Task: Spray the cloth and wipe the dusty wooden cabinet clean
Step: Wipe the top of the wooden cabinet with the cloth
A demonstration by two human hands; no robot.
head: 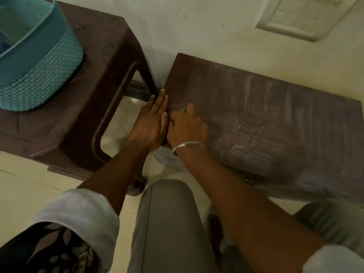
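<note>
Wiping under way at the cabinet's left edge, most of the top left to do

Cabinet [256, 119] top shows pale dust streaks across its middle and right; only a darker strip on the far left looks clean. Left hand [151, 125] lies flat, fingers straight, against the left side of the cabinet; right hand [187, 129] presses down just beside it, fingers curled, and I cannot tell whether the cloth is beneath it. No spray bottle shows. Teal basket [39, 62] stands on the brown table [102, 56] to the left
</note>
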